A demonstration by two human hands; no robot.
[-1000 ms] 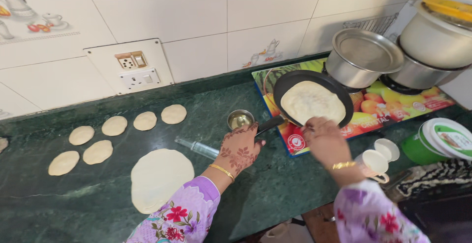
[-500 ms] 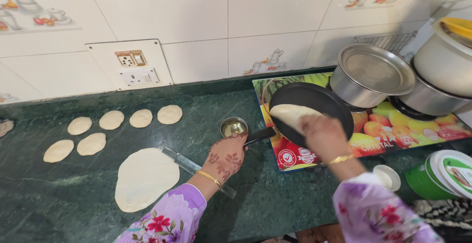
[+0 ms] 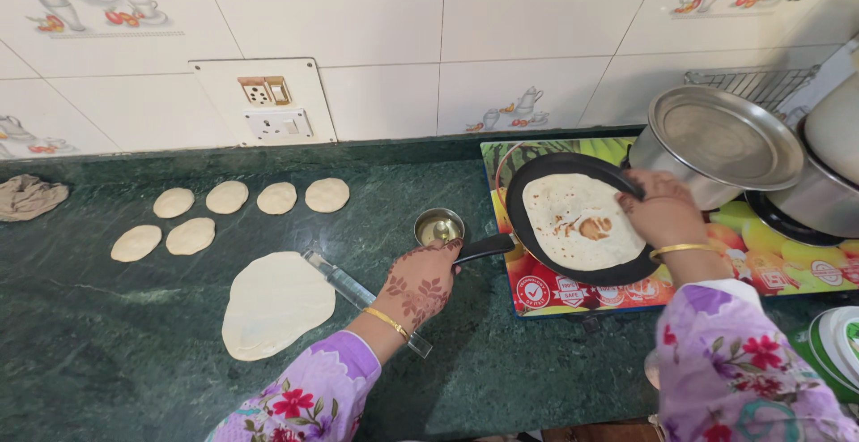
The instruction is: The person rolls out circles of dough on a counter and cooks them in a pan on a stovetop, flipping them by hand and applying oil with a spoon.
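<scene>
Left hand (image 3: 420,283) closed around the handle (image 3: 485,247) of the black pan (image 3: 537,243). Right hand (image 3: 660,207), fingers loosely open, touched the flatbread (image 3: 580,220) in that pan. Small steel bowl (image 3: 438,225) stood just beside the pan's handle.

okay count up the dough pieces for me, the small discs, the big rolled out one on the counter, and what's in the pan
Small dough discs: 6
Rolled-out flatbread on the counter: 1
Flatbread in the pan: 1
Total: 8

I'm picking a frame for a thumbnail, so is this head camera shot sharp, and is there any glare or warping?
Head view: mostly sharp, flatbread and pan crisp; soft glare on the steel lid; wide-lens bending of the tile lines; right hand and left hand unblurred.
</scene>
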